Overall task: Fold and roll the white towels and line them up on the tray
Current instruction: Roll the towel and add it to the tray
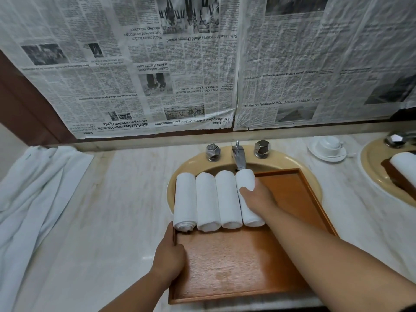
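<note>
Four rolled white towels [208,200] lie side by side on the rectangular brown wooden tray [236,262] over the beige sink [310,176]; the right hand [258,198] clasps the rightmost roll [251,216]; the left hand [168,253] grips the tray's left rim.

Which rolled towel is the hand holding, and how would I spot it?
Find the beige sink with the wooden tray lying across it. Four white rolled towels lie side by side at its far left. It is the rightmost roll, just below the faucet, the only one the right hand grips.
</note>
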